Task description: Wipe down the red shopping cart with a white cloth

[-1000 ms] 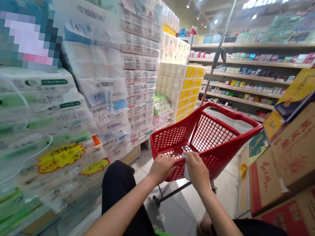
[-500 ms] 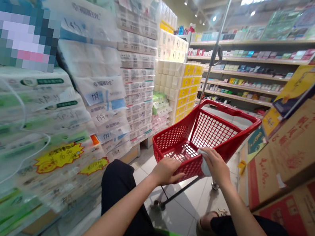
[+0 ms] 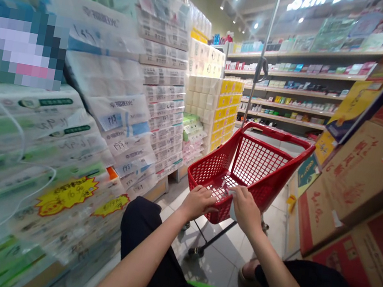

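A red plastic shopping cart (image 3: 262,159) with a lattice basket stands on the floor in front of my knees, its near end facing me. My left hand (image 3: 199,202) is wrapped over the near rim, left of the middle. On the same rim, a little to the right, my right hand (image 3: 245,208) presses a white cloth (image 3: 233,212) against the plastic. Most of the cloth is hidden under the palm and fingers; it could also be a wipe. Through the lattice, the basket's floor shows with nothing lying on it.
Tall stacks of wrapped tissue packs (image 3: 125,103) rise close on the left, with yellow price tags (image 3: 67,196). Cardboard boxes (image 3: 365,177) are piled on the right. Shelves (image 3: 298,73) of small goods line the back. A metal pole (image 3: 263,52) stands behind the cart.
My right hand has slid left along the rim with the white cloth, nearer to my left hand. My left hand still grips the rim. The view has shifted slightly.
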Demonstrator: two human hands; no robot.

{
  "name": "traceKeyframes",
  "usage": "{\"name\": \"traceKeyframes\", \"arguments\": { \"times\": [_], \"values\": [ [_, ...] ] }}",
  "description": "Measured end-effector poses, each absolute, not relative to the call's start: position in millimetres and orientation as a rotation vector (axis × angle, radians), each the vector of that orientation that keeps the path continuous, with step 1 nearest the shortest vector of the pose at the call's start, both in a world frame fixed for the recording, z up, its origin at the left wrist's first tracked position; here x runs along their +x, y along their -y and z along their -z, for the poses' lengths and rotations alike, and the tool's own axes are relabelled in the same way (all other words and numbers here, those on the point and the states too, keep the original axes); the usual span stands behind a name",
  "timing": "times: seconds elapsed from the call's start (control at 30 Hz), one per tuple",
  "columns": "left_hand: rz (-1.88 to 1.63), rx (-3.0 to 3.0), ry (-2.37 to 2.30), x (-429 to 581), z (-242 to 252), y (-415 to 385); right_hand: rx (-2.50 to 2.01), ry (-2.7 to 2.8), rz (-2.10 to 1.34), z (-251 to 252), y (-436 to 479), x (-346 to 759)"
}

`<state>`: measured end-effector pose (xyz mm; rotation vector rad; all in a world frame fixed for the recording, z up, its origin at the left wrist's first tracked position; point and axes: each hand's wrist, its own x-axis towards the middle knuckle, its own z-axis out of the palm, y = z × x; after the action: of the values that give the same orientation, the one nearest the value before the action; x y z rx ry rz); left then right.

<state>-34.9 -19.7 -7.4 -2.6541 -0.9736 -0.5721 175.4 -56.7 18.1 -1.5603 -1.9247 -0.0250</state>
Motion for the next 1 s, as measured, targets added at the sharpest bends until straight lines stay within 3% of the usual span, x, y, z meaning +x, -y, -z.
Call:
{"name": "traceKeyframes", "arguments": {
  "times": [0.33, 0.53, 1.0],
  "values": [
    [0.658, -2.738, 1.013, -1, -2, 46, -1.405, 2.151, 0.008, -16, 91, 195],
    [0.655, -2.792, 0.946, -27, -19, 16, -1.432, 2.122, -0.082, -15, 73, 226],
    [0.688, -2.509, 1.211, -9, 8, -3, -1.48, 1.998, -0.06, -11, 48, 246]
  ]
}}
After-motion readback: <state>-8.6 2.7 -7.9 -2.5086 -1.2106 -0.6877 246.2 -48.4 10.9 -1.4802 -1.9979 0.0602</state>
